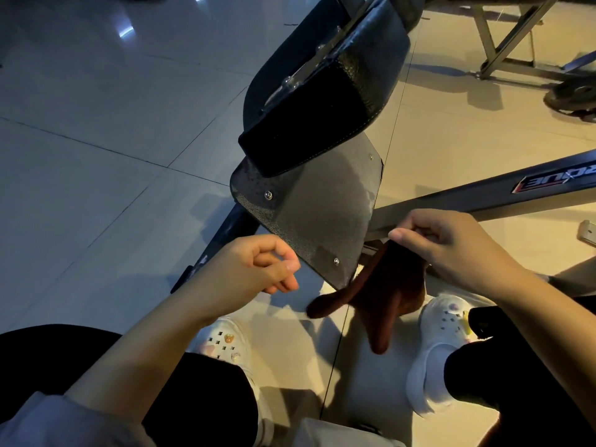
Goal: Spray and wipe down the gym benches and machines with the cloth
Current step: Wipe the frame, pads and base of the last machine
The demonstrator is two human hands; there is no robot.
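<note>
Head | right hand (451,245) grip pinches brown cloth (383,295) | left hand (258,269) curled, empty | frame label (554,183) unreadable

a dark reddish-brown cloth (387,291) is seen hanging limp beside a black textured bench pad (319,217), tilted.

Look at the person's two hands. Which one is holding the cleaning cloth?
The right hand pinches the dark cloth, which hangs below the textured black plate. The left hand is curled beside the plate and holds nothing.
</note>
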